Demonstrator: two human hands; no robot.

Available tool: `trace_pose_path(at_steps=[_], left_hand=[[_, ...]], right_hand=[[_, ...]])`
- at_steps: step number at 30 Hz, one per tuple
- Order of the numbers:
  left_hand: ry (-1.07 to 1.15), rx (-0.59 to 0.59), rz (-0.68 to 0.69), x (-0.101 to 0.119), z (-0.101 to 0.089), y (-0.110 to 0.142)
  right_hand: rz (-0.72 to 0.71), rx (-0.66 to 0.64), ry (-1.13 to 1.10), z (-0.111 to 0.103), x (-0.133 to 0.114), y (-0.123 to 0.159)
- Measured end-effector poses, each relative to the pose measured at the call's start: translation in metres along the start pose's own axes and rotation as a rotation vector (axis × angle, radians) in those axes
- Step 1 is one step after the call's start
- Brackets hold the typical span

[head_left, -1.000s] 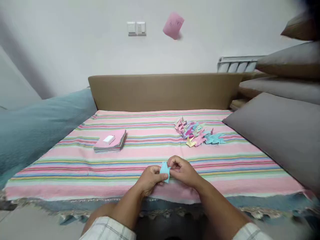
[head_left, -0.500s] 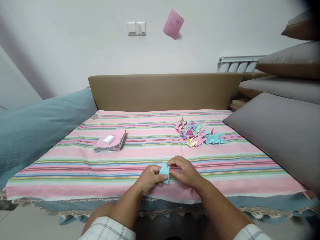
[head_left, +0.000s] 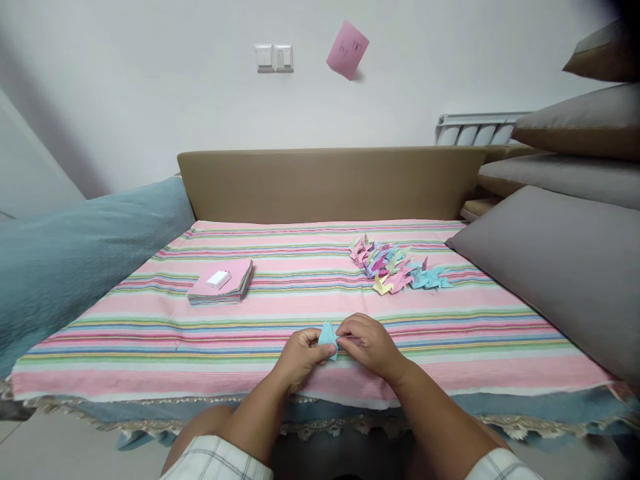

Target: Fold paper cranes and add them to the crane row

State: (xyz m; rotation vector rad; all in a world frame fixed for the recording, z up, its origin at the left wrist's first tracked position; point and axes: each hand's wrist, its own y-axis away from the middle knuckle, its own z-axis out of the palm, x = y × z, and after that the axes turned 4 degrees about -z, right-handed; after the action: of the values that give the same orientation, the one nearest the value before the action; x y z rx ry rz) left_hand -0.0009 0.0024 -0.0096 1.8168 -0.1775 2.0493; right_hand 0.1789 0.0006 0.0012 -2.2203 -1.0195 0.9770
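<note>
Between my hands is a small folded piece of light blue origami paper (head_left: 327, 335), held just above the striped cloth near its front edge. My left hand (head_left: 299, 357) pinches it from the left, thumb across its lower front. From the right, the thumb and forefinger of my right hand (head_left: 369, 343) are closed on its right edge. Farther back on the right lies a heap of folded paper cranes (head_left: 387, 267) in pink, purple, yellow and blue. A stack of square coloured paper (head_left: 235, 283) sits at the left, with a small white block (head_left: 219, 279) on top.
A striped cloth (head_left: 150, 327) covers the seat. Behind it stands a brown backrest (head_left: 330, 185). Grey cushions (head_left: 565, 267) are piled on the right, and a blue-covered armrest (head_left: 90, 247) is on the left. A pink note (head_left: 348, 50) hangs on the wall beside light switches (head_left: 274, 59).
My right finger and thumb have come together on the right edge of the blue paper, where they were farther apart before. The paper has turned slightly in my left hand.
</note>
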Motion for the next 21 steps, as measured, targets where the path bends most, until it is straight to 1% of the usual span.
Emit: trace_pose_path(at_steps=[3, 6, 13, 15, 21], left_hand=[[0.051, 0.01, 0.008, -0.0014, 0.0042, -0.0004], [0.096, 0.052, -0.004, -0.0024, 0.0071, -0.001], [0.117, 0.131, 0.009, -0.0041, 0.0068, -0.0033], [0.111, 0.142, 0.023, -0.0044, 0.0069, -0.0034], [0.161, 0.134, 0.059, -0.0048, 0.0092, -0.0031]], right_hand=[[-0.001, 0.019, 0.002, 0.0022, 0.0001, 0.0001], [-0.001, 0.035, -0.012, 0.0036, 0.0007, 0.0007], [0.031, 0.026, -0.074, 0.0049, -0.0015, 0.0008], [0.073, 0.036, -0.092, 0.0061, -0.0022, 0.0012], [0.272, 0.032, -0.209, 0.0104, -0.0039, 0.0026]])
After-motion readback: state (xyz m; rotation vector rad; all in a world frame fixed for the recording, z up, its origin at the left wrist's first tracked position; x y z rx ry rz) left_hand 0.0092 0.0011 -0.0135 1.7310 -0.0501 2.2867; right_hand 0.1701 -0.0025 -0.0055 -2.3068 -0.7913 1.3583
